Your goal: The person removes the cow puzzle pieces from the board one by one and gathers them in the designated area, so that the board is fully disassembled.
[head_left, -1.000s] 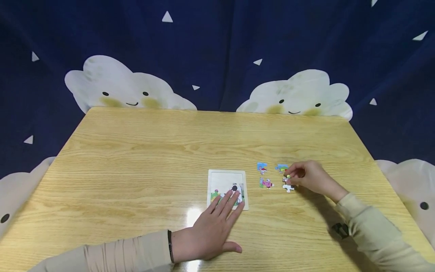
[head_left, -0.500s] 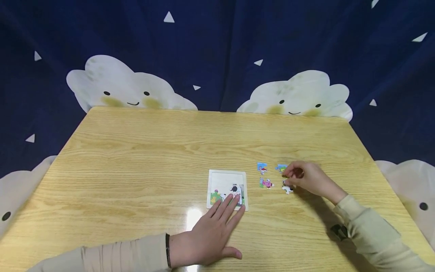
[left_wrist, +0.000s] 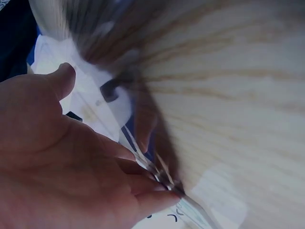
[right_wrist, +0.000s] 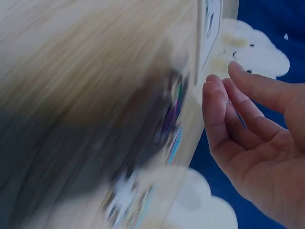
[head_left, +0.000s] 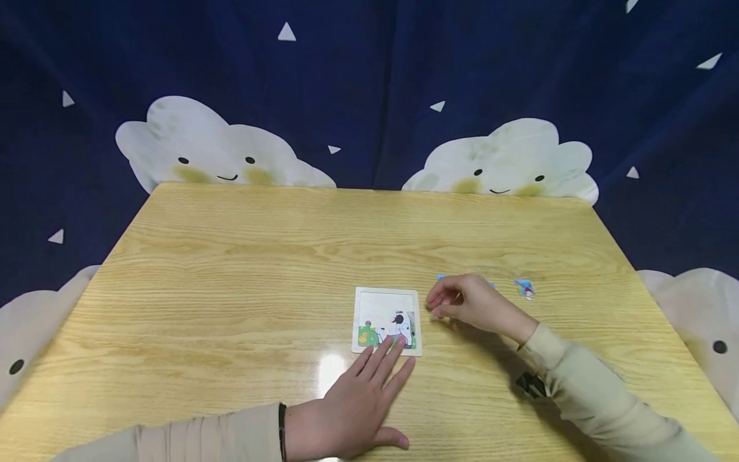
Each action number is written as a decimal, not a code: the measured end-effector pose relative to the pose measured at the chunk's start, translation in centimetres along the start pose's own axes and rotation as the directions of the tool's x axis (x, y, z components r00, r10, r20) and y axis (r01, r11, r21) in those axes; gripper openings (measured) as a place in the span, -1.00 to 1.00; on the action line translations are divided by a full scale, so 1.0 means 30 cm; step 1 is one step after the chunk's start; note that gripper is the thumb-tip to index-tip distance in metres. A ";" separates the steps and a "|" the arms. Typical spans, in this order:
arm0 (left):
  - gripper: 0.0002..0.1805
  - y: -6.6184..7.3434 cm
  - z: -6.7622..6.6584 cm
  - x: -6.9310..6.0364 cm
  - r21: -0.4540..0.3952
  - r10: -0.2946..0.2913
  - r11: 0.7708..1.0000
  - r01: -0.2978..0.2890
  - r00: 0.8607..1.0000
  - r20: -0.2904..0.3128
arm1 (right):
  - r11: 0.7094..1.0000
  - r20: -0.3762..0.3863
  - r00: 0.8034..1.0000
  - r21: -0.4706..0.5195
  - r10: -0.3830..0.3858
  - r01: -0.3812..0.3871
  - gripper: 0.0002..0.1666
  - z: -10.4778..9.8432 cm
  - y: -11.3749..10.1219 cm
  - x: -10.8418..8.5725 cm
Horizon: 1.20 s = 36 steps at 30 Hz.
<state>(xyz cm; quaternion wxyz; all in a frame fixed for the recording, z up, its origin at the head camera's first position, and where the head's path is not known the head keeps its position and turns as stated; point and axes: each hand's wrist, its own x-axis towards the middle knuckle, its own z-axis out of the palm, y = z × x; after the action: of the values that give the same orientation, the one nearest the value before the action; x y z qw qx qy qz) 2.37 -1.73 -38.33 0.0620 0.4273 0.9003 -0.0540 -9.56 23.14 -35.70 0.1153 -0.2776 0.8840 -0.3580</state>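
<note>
A square puzzle board (head_left: 385, 290) with a pale rim lies near the table's middle; cow and duck pieces fill its lower part. Resting on its front edge are the straight fingertips of my left hand (head_left: 360, 404). My right hand (head_left: 479, 303), just right of the board, has loosely bent fingers, and no piece shows between thumb and fingertips in the right wrist view. Beneath it lie loose puzzle pieces, mostly hidden in the head view. The right wrist view shows them blurred: a purple-green piece (right_wrist: 173, 112) and a white piece (right_wrist: 123, 196).
The pieces lie on a wood-grain table (head_left: 242, 256). Farther right, a blue puzzle piece (head_left: 525, 288) lies by itself. Behind the table hangs a dark blue curtain (head_left: 358, 77) printed with white clouds.
My right hand has moved left towards the board, uncovering the blue piece at far right and covering other loose pieces. My left hand has slid slightly back towards the board's front edge.
</note>
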 end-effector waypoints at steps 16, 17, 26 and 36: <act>0.08 0.017 0.010 0.012 0.095 -0.018 0.995 0.017 1.000 0.019 | 0.999 0.079 0.997 -0.030 0.014 -0.012 -0.94 0.073 -0.041 0.092; 0.08 0.018 0.011 0.013 0.099 -0.018 0.995 0.016 1.000 0.015 | 1.000 0.086 0.996 -0.028 0.011 -0.009 -0.95 0.073 -0.040 0.094; 0.08 0.028 0.014 0.019 0.144 -0.026 0.989 0.025 1.000 0.005 | 0.991 0.122 0.992 0.123 0.044 -0.059 -0.90 0.061 -0.036 0.093; 0.08 0.038 0.006 0.024 0.198 -0.044 0.979 0.046 0.999 -0.015 | 0.999 0.101 0.995 0.045 0.002 -0.007 -0.93 0.089 -0.037 0.084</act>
<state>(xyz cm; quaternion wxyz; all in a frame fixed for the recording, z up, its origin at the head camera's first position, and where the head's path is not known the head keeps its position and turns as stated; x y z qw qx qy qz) 2.79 -0.49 -38.66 0.0132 0.4110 0.9003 -0.1425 -10.09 19.54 -36.85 0.1668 -0.2907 0.8694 -0.3629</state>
